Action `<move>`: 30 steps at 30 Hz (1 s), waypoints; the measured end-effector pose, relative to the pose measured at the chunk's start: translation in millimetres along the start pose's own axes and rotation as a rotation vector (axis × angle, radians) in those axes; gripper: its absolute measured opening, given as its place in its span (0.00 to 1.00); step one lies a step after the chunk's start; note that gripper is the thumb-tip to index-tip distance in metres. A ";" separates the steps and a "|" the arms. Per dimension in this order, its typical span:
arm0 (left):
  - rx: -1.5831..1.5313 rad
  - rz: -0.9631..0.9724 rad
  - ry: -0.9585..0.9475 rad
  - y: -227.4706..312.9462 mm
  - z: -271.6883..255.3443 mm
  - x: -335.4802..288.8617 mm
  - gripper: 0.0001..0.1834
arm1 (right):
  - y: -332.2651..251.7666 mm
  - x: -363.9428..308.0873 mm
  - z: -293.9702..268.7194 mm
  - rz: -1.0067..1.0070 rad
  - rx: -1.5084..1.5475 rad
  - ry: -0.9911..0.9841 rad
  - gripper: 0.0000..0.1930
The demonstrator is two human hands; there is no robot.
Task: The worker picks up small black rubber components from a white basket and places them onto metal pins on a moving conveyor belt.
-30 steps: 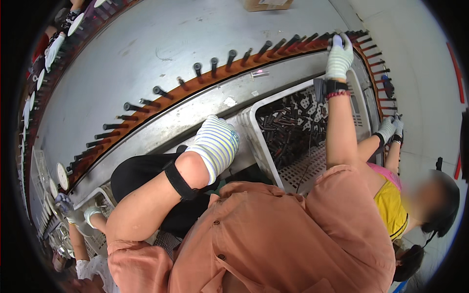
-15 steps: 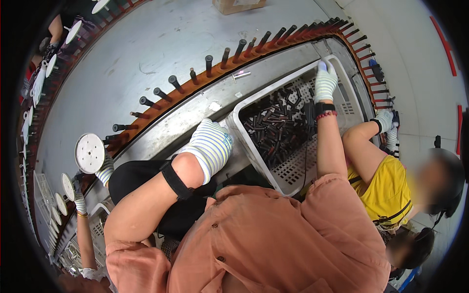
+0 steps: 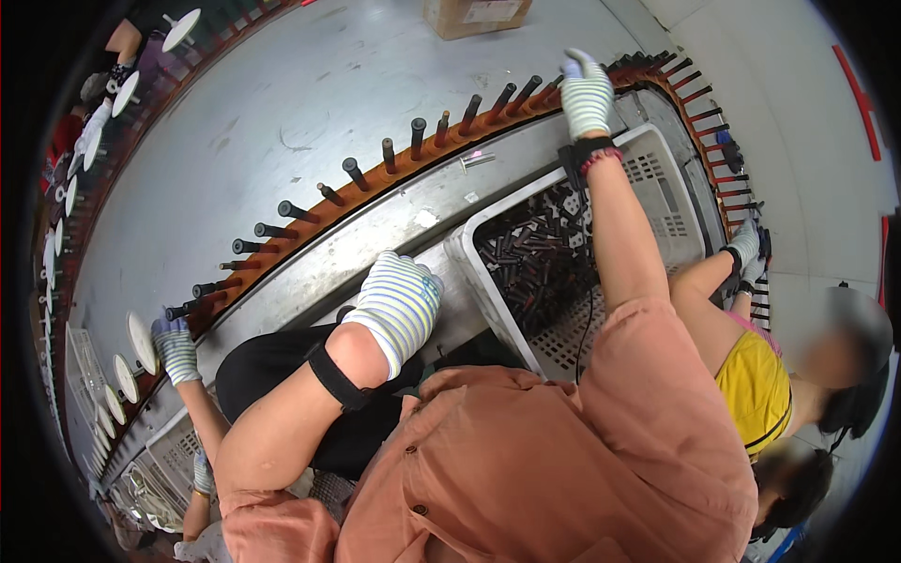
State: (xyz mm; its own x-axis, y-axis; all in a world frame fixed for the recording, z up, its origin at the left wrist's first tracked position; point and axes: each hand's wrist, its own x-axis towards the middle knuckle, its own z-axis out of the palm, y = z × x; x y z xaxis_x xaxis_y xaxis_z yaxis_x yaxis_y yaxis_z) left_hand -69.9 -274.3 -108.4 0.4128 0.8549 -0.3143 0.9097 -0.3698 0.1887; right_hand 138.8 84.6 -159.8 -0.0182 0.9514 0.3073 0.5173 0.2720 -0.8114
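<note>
- My left hand (image 3: 399,305), in a white glove with blue stripes, rests curled and loosely closed on the grey metal ledge (image 3: 375,239) beside the crate; I cannot tell whether it holds anything, since only the back of the glove shows.
- My right hand (image 3: 587,92), in the same kind of glove, is stretched far forward with its fingers bunched at the top of a dark peg (image 3: 554,86) on the orange conveyor rail (image 3: 371,183); whether it pinches a part there I cannot tell.
- The rail curves across the view from lower left to upper right, carrying a row of upright dark pegs spaced apart along it.
- A white perforated plastic crate (image 3: 657,197) sits between my two arms, just beside the left hand; a heap of small dark cylindrical parts (image 3: 535,263) fills its left half, while the right half shows bare mesh.
- A black strap (image 3: 330,377) wraps my left forearm, and a dark band with a red bracelet (image 3: 589,155) sits at the right wrist.
- At lower left, another person's gloved hand (image 3: 174,345) holds near white round discs (image 3: 141,342) on the rail.
- To my right a person in a yellow top (image 3: 755,385) reaches a gloved hand (image 3: 746,246) toward the rail's far end.
- A cardboard box (image 3: 474,14) lies on the grey floor (image 3: 282,94) beyond the rail.
</note>
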 end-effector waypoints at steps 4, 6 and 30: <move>-0.009 0.030 0.030 -1.6 -4.6 5.9 0.12 | 26.4 17.6 -43.3 0.038 0.198 0.220 0.14; -0.026 0.048 0.035 -2.0 -4.5 13.2 0.12 | 59.4 21.4 -67.6 -0.011 -0.208 0.305 0.16; 0.035 0.081 -0.028 2.8 -6.0 21.1 0.12 | 66.9 -22.4 -107.3 0.228 -0.046 0.276 0.23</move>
State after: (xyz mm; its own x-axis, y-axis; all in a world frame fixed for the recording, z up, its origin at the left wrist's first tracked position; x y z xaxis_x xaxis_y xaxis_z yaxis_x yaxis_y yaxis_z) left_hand -58.9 -255.1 -108.9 0.4857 0.8113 -0.3254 0.8741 -0.4503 0.1821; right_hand 265.6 66.0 -167.7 0.3300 0.9105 0.2490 0.5195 0.0450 -0.8533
